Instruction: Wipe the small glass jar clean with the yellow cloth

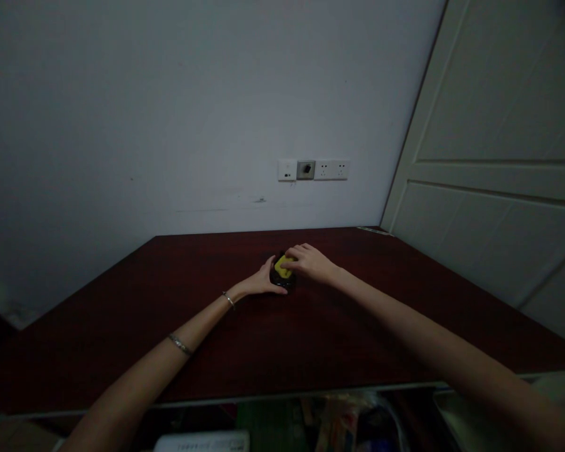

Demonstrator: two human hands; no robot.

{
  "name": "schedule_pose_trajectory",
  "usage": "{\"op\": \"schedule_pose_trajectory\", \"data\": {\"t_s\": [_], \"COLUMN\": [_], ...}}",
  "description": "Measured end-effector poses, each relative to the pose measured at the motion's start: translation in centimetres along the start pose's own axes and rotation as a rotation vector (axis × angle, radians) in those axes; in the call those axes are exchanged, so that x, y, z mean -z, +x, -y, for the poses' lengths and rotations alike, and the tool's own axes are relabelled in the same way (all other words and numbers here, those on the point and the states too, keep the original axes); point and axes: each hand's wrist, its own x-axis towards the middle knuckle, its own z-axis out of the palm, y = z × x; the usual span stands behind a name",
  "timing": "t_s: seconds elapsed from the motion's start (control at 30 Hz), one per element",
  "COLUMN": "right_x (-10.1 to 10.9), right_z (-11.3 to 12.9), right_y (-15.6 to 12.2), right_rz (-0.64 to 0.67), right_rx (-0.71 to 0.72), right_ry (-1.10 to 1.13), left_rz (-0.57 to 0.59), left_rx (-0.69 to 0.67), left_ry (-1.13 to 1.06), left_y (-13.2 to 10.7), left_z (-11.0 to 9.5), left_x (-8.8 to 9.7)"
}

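Head view: fingers of a right hand (311, 262) are closing on a soft-looking yellow piece (280, 269) from above and the right, while a left hand (261, 282) is cupping the left side of a dark glossy object (283, 283). The left fingers are forming a curve fitted to its width, probably to stop it sliding while the other hand is working on it. Whether the yellow piece is sitting inside the object or only against it, one cannot tell.

Both things are resting on a dark red counter (273, 345), roughly midway between its side edges and well apart from the front edge, so both arms are stretching far forward. Two bands, a wrist band (228, 301) and a higher band (179, 344), are circling the left arm.

Beyond the back edge, wall sockets (332, 169) are lining a pale wall (193, 113); at the back right corner, a panelled door (489, 169) is standing. Below the front edge, a white box (202, 442) is lying among shadowed belongings.
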Motion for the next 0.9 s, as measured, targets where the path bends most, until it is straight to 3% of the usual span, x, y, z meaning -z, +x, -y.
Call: {"op": "schedule_pose_trajectory", "data": {"t_s": [0.27,0.4,0.5,0.73,0.8,0.9], "right_x": [-0.8,-0.9,-1.4,-1.9,-2.0,-2.3], "right_z": [-1.0,-0.8,-0.8,-0.7,-0.2,0.9], "right_y": [1.4,1.3,1.4,1.8,2.1,3.0], "right_rz": [0.084,0.079,0.105,0.211,0.260,0.318], "right_rx": [0.323,0.492,0.542,0.437,0.345,0.087], "right_ry": [-0.098,-0.118,-0.121,-0.067,-0.043,0.080], "left_rz": [0.008,-0.018,-0.026,-0.043,-0.037,-0.020], "left_rx": [-0.128,-0.007,0.033,-0.013,-0.044,-0.103], "left_ry": [-0.121,-0.152,-0.192,-0.204,-0.204,-0.204], "left_y": [0.2,0.3,0.4,0.3,0.3,0.2], "left_z": [-0.4,-0.3,0.1,0.4,0.4,0.2], "left_x": [-0.3,-0.7,-1.0,-1.2,-1.2,-1.2]}}
